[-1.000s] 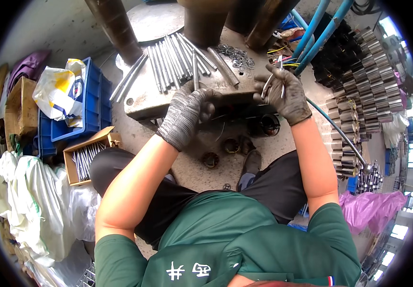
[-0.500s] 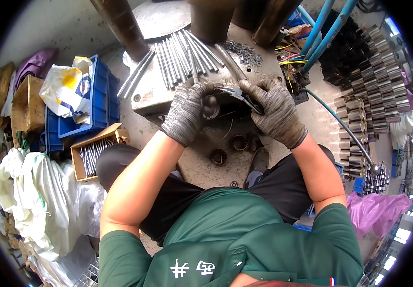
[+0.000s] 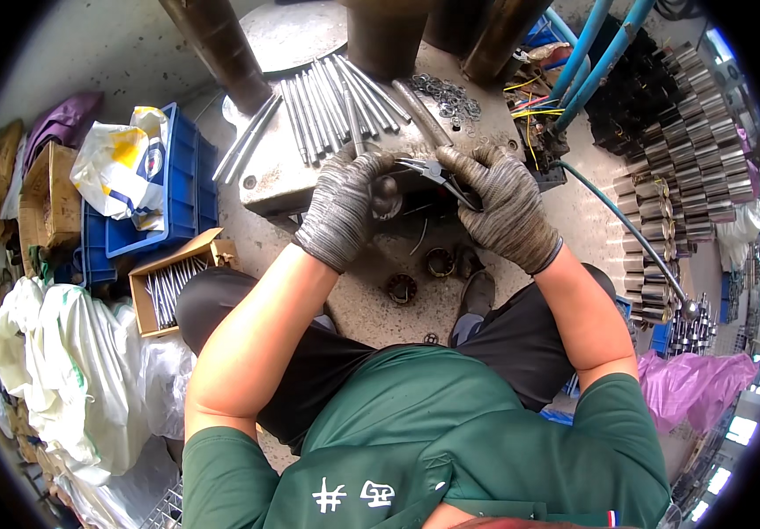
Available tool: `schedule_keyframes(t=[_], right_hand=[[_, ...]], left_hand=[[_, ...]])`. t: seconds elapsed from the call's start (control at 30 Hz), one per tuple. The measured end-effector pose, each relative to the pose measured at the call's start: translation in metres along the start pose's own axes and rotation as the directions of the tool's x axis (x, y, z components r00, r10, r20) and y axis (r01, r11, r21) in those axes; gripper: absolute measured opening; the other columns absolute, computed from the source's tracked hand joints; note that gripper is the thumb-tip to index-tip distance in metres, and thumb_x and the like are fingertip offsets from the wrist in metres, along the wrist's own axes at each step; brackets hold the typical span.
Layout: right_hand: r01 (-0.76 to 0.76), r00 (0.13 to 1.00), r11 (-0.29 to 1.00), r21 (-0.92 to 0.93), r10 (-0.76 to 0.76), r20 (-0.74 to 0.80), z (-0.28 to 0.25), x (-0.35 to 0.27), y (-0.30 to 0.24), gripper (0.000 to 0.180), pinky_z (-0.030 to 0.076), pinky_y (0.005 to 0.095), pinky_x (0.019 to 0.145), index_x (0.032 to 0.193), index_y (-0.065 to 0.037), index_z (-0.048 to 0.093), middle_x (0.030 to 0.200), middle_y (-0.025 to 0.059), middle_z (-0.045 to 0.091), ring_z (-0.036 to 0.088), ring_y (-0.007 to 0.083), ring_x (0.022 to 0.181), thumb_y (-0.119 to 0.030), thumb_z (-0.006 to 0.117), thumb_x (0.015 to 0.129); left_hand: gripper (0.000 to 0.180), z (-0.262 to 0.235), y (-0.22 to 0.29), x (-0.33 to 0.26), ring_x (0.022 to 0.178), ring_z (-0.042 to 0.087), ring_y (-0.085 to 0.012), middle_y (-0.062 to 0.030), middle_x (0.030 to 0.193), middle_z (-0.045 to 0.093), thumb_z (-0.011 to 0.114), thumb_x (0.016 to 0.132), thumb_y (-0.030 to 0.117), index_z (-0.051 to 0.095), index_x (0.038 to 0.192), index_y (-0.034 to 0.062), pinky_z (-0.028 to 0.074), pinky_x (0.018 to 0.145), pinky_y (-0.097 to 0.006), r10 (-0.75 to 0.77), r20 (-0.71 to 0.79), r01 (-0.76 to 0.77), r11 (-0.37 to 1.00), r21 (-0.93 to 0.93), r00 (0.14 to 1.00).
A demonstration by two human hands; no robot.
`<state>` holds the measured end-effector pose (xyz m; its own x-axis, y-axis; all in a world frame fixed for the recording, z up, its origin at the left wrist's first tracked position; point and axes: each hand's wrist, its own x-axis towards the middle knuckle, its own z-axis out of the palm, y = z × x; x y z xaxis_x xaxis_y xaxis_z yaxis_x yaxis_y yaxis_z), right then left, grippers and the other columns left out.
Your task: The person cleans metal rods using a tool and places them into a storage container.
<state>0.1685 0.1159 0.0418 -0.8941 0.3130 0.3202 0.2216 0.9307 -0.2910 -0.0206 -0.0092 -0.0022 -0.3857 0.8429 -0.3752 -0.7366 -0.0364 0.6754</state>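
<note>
Presently: your left hand [image 3: 341,210], fingers wrapped round one metal rod [image 3: 351,119], its far end over the desk [image 3: 287,182] | your right hand [image 3: 512,208], fingers gripping pliers [image 3: 435,173], tips near the left hand | on desk: loose rods [image 3: 311,115], small metal rings [image 3: 452,99].

At left, we see a white-and-yellow plastic bag [image 3: 115,172] on a blue rectangular plastic crate [image 3: 196,172]; at right, shiny metal cylinders [image 3: 697,145] near crumpled purple plastic sheeting [image 3: 695,388].

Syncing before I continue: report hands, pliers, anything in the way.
Left hand closed on metal rod. Right hand gripping pliers, tips near left hand. No obvious obstruction; loose rods, small metal rings lie beyond hands.
</note>
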Motion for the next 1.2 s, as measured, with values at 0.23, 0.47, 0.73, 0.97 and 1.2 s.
schedule_keyframes(t=[0.23,0.47,0.73,0.97,1.2], right_hand=[[0.027,0.999,0.998,-0.060,-0.028,-0.029,-0.002,0.001,-0.003,0.063,0.053,0.0485,0.084,0.134,-0.011,0.067,0.108,0.0158,0.063,0.062,0.0391,0.097,-0.003,0.069,0.071],[-0.234,0.972,0.929,0.288,0.233,0.037,-0.009,-0.009,0.025,0.060,0.054,0.0434,0.088,0.141,-0.010,0.062,0.112,0.0222,0.068,0.066,0.0391,0.098,-0.004,0.066,0.082],[-0.355,0.933,0.782,0.512,0.329,0.144,-0.025,-0.012,0.031,0.063,0.053,0.0353,0.097,0.145,-0.004,0.058,0.119,0.0180,0.069,0.069,0.0251,0.107,-0.003,0.066,0.082],[-0.327,0.937,0.790,0.519,0.202,0.284,-0.036,-0.017,0.047,0.067,0.054,0.0322,0.092,0.144,-0.004,0.059,0.113,0.0146,0.073,0.067,0.0164,0.099,-0.002,0.064,0.078],[-0.431,0.879,0.719,0.546,0.197,0.434,-0.043,-0.023,0.055,0.068,0.051,0.0301,0.087,0.144,-0.003,0.059,0.106,0.0003,0.068,0.057,0.0095,0.094,-0.001,0.067,0.077]], left_hand=[[0.011,0.002,0.000,-0.001,0.055,0.056,-0.0080,-0.0025,0.076,0.058,0.063,0.098,0.005,0.053,0.103,0.0073,0.043,0.041,-0.020,0.047,-0.023,-0.046,0.997,0.065,0.999],[0.041,0.006,0.007,-0.015,0.065,0.060,-0.0053,-0.0072,0.098,0.072,0.053,0.107,0.017,0.054,0.143,-0.0008,0.047,0.056,-0.017,0.209,0.153,-0.256,0.857,0.448,0.966],[0.033,0.008,0.002,-0.023,0.078,0.061,-0.0074,-0.0027,0.097,0.069,0.056,0.103,0.007,0.065,0.134,0.0020,0.053,0.070,-0.021,0.225,0.150,-0.269,0.853,0.447,0.963],[0.034,-0.003,0.003,-0.013,0.101,0.066,-0.0155,-0.0079,0.112,0.071,0.064,0.094,-0.004,0.069,0.128,0.0027,0.053,0.095,-0.029,0.429,0.376,-0.527,0.316,0.789,0.821],[0.034,-0.006,0.007,-0.019,0.106,0.067,-0.0183,-0.0092,0.110,0.070,0.065,0.093,-0.005,0.071,0.126,0.0031,0.052,0.098,-0.030,0.336,0.394,-0.515,0.486,0.706,0.856]])
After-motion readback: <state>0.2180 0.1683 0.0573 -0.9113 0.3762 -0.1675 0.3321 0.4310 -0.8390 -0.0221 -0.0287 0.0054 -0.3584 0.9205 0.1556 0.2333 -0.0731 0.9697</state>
